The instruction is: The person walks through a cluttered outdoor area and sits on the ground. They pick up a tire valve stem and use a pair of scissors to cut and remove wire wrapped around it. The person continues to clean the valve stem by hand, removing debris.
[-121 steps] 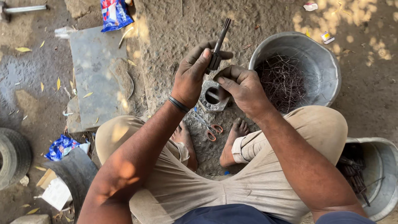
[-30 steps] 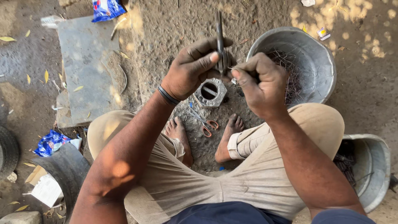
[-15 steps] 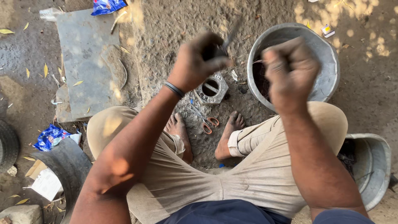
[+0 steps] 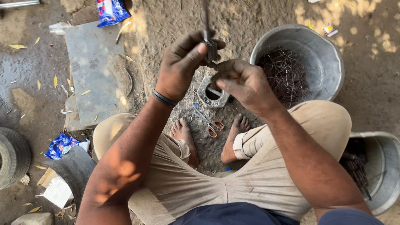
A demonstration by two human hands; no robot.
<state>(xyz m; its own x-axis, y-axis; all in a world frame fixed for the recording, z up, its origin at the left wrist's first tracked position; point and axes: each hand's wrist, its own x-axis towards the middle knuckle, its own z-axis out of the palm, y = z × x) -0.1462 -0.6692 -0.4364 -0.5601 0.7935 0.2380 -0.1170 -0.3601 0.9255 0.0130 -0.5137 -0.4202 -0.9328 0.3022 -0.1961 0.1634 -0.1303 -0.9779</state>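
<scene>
large metal basin [image 4: 329,54] on the dirt ground holds a tangle of thin wire pieces [image 4: 287,75]; a second basin [image 4: 385,166] sits by the right knee. flat metal sheet [image 4: 89,75] lies to the left. left hand [image 4: 181,64] has its grip clenched on a narrow dark metal strip [image 4: 207,25], held upright above a hexagonal metal block [image 4: 212,92]. right hand [image 4: 243,81] pinches at the strip's lower end; what it holds is hidden. orange-handled scissors [image 4: 210,123] lie between bare feet. risk, as judged: strip slipping onto toes, wire ends pricking fingers.
</scene>
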